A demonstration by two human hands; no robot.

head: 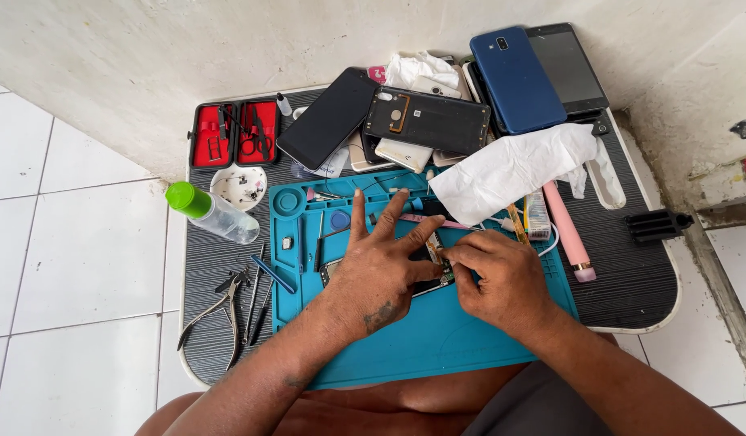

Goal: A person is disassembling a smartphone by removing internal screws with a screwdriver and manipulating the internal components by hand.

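Observation:
An opened phone [434, 260] lies on a blue repair mat [437, 335] in the middle of a small dark ribbed table [631, 274]. My left hand [381, 270] rests flat on the phone with fingers spread, pressing it down. My right hand [502, 278] pinches at the phone's exposed circuit board near its right edge with thumb and forefinger; whether it grips a small part I cannot tell. Most of the phone is hidden beneath both hands.
Several phones are piled at the back, among them a blue one [514, 77] and a black back cover [428, 119]. White tissue [510, 169], a pink tool [570, 234], a green-capped bottle [211, 211], a red tool case [234, 133], pliers [219, 311] and screwdrivers [260, 299] surround the mat.

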